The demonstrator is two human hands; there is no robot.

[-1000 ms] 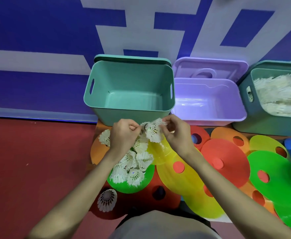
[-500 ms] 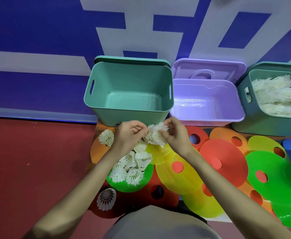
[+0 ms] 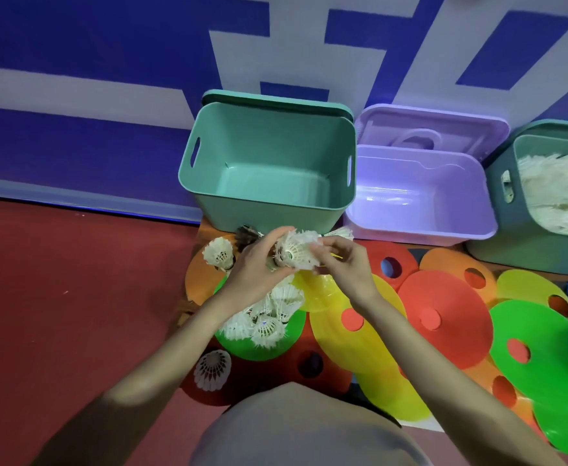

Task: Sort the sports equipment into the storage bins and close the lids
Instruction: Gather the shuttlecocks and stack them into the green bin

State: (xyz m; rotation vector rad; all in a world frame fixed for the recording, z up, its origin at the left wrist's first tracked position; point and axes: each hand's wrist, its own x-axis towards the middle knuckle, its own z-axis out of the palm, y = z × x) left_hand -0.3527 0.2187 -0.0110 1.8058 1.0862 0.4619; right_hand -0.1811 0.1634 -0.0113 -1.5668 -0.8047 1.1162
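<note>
My left hand (image 3: 254, 267) and my right hand (image 3: 346, 264) both pinch a bunch of white shuttlecocks (image 3: 297, 252) just in front of the empty teal bin (image 3: 269, 163). Several more shuttlecocks (image 3: 266, 317) lie piled on a green disc (image 3: 289, 334) under my left wrist. One shuttlecock (image 3: 218, 253) lies on an orange disc, another (image 3: 212, 369) on a red disc. An empty purple bin (image 3: 420, 196) stands to the right, its lid (image 3: 430, 129) leaning behind it. A third teal bin (image 3: 507, 237) at far right holds many white shuttlecocks (image 3: 558, 193).
Flat marker discs cover the floor in front of the bins: yellow (image 3: 373, 351), red (image 3: 444, 317), green (image 3: 544, 351) and orange (image 3: 457, 267). The teal lid (image 3: 276, 99) stands behind the left bin against a blue-and-white wall. Red floor (image 3: 74, 297) lies to the left.
Both hands have stayed together on the shuttlecock bunch, shifting it slightly and regripping it in front of the teal bin. The camera has tilted a little.
</note>
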